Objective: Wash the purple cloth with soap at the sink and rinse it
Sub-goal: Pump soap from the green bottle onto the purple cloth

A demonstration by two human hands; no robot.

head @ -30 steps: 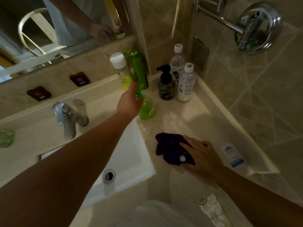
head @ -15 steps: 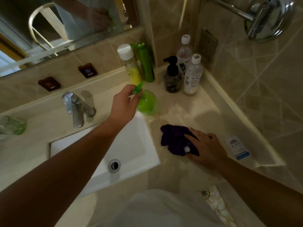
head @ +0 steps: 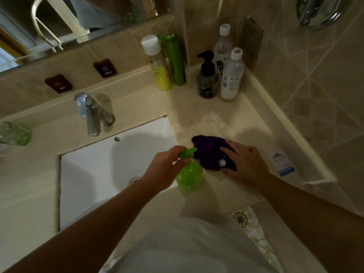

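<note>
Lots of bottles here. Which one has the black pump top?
The dark pump bottle in the back corner, beside the white-capped clear bottle; the other standing bottles have white caps or are green.

The crumpled cloth is deep purple, the round plastic soap bottle bright green, the rectangular sink basin white.

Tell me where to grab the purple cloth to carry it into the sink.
Pinch the bunched left edge of the purple cloth, coming from above on the sink side. It lies crumpled on the counter, the right hand covers its right part, and raised folds there probably offer a hold.
</note>
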